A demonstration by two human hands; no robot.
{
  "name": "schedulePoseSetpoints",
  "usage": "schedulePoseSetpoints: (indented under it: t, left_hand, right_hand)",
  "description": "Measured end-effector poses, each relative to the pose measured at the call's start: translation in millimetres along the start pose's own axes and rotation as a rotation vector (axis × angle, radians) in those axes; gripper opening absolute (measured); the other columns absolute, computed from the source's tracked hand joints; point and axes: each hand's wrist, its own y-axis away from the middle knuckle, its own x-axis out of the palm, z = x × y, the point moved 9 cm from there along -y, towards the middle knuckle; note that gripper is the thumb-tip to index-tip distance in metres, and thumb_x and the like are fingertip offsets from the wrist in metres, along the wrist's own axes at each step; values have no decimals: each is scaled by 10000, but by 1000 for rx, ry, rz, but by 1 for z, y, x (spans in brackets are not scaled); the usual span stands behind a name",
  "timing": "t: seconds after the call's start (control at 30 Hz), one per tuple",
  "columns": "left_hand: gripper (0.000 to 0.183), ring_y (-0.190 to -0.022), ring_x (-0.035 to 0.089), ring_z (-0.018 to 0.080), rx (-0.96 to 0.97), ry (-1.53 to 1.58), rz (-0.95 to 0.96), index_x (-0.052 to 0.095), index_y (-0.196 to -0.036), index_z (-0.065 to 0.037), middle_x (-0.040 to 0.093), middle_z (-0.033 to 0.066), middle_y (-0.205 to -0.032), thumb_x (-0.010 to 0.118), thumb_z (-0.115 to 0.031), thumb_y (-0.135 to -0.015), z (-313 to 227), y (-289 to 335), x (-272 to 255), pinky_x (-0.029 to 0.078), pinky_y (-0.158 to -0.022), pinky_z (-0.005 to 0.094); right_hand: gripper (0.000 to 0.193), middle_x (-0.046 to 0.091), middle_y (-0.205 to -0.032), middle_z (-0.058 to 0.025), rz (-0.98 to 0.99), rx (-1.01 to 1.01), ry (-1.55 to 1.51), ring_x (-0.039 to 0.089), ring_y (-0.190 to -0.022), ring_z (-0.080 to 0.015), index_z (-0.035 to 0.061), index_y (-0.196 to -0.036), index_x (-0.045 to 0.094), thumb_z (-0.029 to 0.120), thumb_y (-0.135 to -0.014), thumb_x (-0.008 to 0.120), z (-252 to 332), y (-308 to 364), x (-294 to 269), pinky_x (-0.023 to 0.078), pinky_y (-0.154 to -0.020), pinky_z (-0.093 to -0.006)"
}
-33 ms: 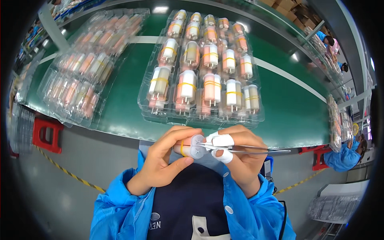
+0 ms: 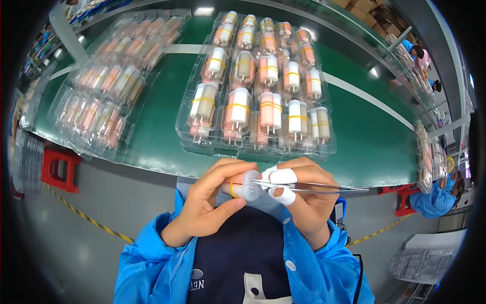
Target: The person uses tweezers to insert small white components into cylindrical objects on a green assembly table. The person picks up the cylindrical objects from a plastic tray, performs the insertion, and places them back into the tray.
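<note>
My left hand (image 2: pixel 215 197) is closed round a banded pair of cylinders (image 2: pixel 234 186), pink and pale, with a yellow rubber band about it. Its greyish-white end (image 2: pixel 250 185) faces right. In my right hand (image 2: pixel 309 195) is a pair of metal tweezers (image 2: pixel 324 190), their back end pointing right and their tips at the cylinders' end face. White wraps (image 2: pixel 281 176) cover the right thumb and fingertip. Whether the tips grip anything is too small to make out. Both hands are in front of my body, just off the table's near edge.
Beyond my hands, a clear plastic tray (image 2: pixel 202 147) with several banded cylinder pairs stands on the green table (image 2: pixel 152 137). More filled trays (image 2: pixel 96 111) lie at the left. Red stools (image 2: pixel 61 169) stand below. A person in blue (image 2: pixel 434 200) is at the far right.
</note>
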Motion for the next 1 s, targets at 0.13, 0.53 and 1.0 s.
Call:
schedulePoseSetpoints:
  t: [0.13,0.53,1.0]
  left_hand:
    - [490,-1139,487,219,2,16,3,494,-1282,36,488,130,-1203,630,-16,-814,2,1,0,369,-983,328]
    - [502,-1137,474,210,17,46,47,478,-1300,38,471,125,-1210,637,-38,-830,2,-1,2,363,-981,318]
    - [496,-1132,472,203,2,26,41,470,-1308,38,471,120,-1199,620,-39,-842,4,-1,-1,363,-979,311]
  right_hand:
    - [196,675,-886,-160,-12,11,20,663,-798,-214,-15,-945,674,9,-755,716,-4,1,1,529,-681,-296]
    - [212,675,-874,-159,-53,19,-20,661,-779,-196,-18,-954,675,-8,-748,723,-3,2,-1,527,-659,-279]
    - [184,678,-884,-152,-66,56,-7,656,-777,-187,-4,-945,679,-6,-765,715,-14,4,1,521,-651,-275]
